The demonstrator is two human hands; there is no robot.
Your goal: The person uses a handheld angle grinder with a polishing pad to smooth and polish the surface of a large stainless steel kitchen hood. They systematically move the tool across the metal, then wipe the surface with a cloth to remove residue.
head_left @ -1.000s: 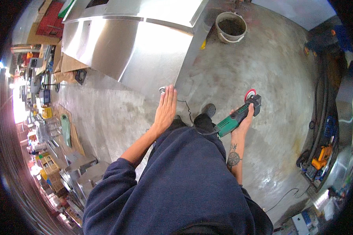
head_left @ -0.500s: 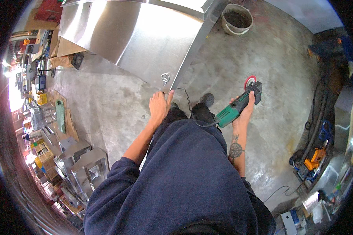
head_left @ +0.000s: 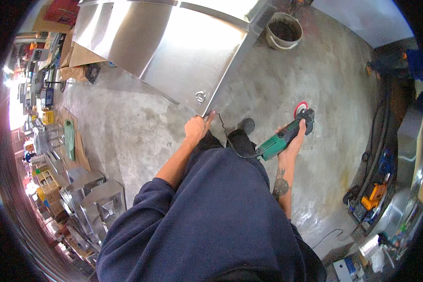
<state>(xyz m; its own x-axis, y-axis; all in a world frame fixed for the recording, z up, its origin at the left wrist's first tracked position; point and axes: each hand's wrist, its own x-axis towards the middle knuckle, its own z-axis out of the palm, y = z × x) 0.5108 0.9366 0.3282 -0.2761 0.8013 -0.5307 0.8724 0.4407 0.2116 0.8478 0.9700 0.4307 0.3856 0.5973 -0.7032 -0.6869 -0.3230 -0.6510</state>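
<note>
A stainless steel worktop (head_left: 188,61) reaches toward me from the top of the view. At its near corner is my left hand (head_left: 197,128), fingers curled against the edge and thumb stretched along the right side. A silver round fitting (head_left: 200,97) is on the steel just beyond that hand. Off to the right, my right hand (head_left: 293,141) is closed around a green and black angle grinder (head_left: 278,142), held away from the worktop. The grinder's red-rimmed disc (head_left: 301,109) points away from me. Its dark cord (head_left: 239,154) runs from the rear end past my legs.
A whitish bucket (head_left: 284,31) with dark contents stands on the concrete floor (head_left: 333,94) at the far right. Steel boxes (head_left: 101,204) and cardboard (head_left: 82,56) lie to the left. Hoses (head_left: 378,127) and an orange tool (head_left: 374,196) line the right side.
My left hand has shifted slightly right along with the worktop's corner in view, its fingers more curled. The grinder sits slightly lower in view, still in my right hand.
</note>
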